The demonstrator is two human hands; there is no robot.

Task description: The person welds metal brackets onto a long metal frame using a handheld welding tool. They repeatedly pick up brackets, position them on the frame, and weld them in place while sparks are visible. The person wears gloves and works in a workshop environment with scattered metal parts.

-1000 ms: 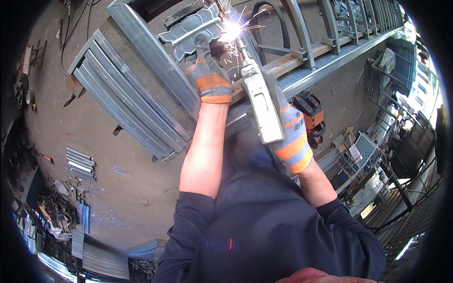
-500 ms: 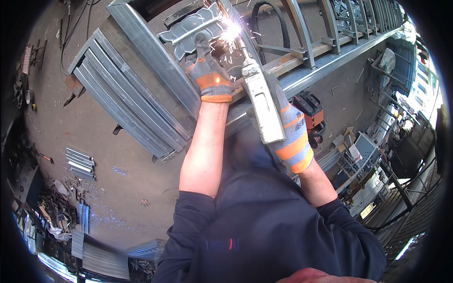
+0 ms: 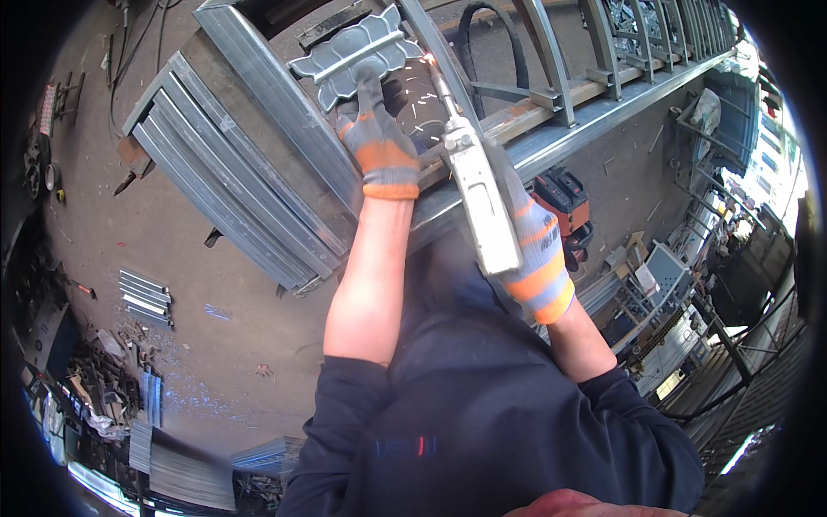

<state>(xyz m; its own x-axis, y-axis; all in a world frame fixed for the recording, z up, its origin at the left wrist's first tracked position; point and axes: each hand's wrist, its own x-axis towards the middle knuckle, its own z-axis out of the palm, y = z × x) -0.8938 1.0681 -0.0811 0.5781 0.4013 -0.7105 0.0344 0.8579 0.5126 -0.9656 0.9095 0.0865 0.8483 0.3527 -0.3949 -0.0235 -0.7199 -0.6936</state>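
My left hand (image 3: 385, 142), in a grey and orange glove, grips the near edge of a scalloped metal ornament (image 3: 357, 56), one finger pressed on its face. The ornament lies between the tubes of a steel frame (image 3: 280, 108). My right hand (image 3: 536, 246), gloved alike, is wrapped around a white welding gun (image 3: 485, 202); its fingers are partly hidden behind the gun's body. The gun's narrow nozzle points away from me. A small orange glow sits at its tip, beside the ornament's right end, and a few sparks fly nearby.
Curved metal strips (image 3: 233, 172) lie side by side on the left. A long frame with upright bars (image 3: 633, 82) runs off to the far right. An orange and black machine (image 3: 564, 202) stands on the floor beyond my right hand. Short metal pieces (image 3: 145, 297) lie on the floor at left.
The bright white flash at the gun's tip has died to a small glow, with fewer sparks. Both hands and the gun have shifted slightly toward me; the ornament stays in place.
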